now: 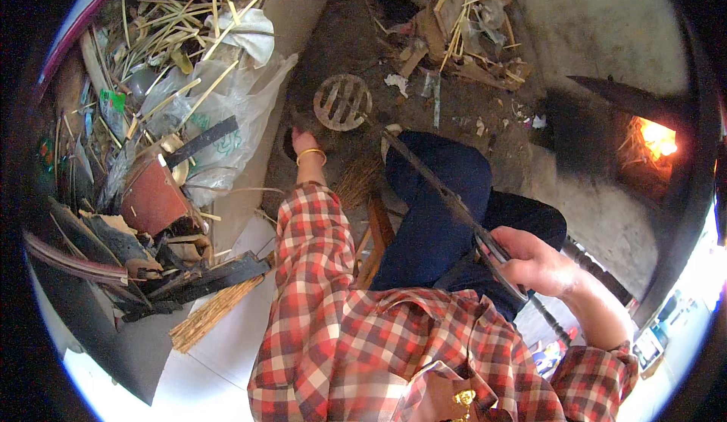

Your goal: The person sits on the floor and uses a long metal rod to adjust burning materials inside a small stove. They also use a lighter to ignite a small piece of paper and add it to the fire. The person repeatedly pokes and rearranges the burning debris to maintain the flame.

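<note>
My right hand (531, 260) is closed round the handle end of long metal fire tongs (454, 203), which slant across my dark blue trousers towards the floor. My left hand (305, 141) reaches down to the dark floor, beside a round slotted metal grate (342, 102). Its fingers are partly hidden in shadow, so I cannot tell whether they hold anything. A gold bangle is on that wrist. To the right, a fire (657, 138) burns in the stove opening (642, 166), with straw or thin sticks in it.
At the left is a heap of sticks, a clear plastic bag (221, 121), a reddish-brown board (154, 198) and broken dark wood (210, 280). Cardboard scraps (420, 53) and sticks lie ahead by the pale stove wall (596, 30). A straw broom (358, 182) lies near my left forearm.
</note>
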Motion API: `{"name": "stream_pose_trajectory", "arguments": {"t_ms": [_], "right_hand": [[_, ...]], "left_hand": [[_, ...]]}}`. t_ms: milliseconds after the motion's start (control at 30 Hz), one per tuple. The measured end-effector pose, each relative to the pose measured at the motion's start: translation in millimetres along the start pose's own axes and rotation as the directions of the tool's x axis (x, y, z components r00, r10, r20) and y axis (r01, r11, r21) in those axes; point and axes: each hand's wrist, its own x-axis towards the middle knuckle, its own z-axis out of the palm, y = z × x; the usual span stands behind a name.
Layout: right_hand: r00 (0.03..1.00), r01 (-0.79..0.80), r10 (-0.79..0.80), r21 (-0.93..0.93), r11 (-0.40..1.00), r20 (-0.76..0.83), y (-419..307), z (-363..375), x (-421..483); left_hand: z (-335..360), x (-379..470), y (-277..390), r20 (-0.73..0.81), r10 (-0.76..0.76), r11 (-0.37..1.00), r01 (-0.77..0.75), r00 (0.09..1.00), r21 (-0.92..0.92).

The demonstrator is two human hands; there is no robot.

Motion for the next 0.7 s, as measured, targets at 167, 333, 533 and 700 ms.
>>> {"name": "stream_pose_trajectory", "arguments": {"t_ms": [167,333,533,700], "right_hand": [[0.999,0.043,-0.043,-0.015,0.999,0.005,-2.2,0.4,6.0],[0.997,0.066,-0.063,-0.091,0.994,0.034,-8.4,7.0,22.7],[0.991,0.119,-0.113,-0.091,0.989,0.070,-11.2,25.8,86.2],[0.984,0.127,-0.122,-0.033,0.991,0.130,-1.1,36.0,141.9]], "left_hand": [[-10.7,1.6,24.6,0.085,0.233,0.966,-0.241,0.969,0.095],[-37.1,18.5,-25.3,-0.175,0.139,0.974,-0.167,0.975,-0.155],[-43.3,-20.0,-62.2,-0.089,-0.037,0.921,0.000,0.995,-0.390],[-32.1,-50.7,-57.5,-0.042,-0.017,0.920,-0.001,0.999,-0.393]]}}
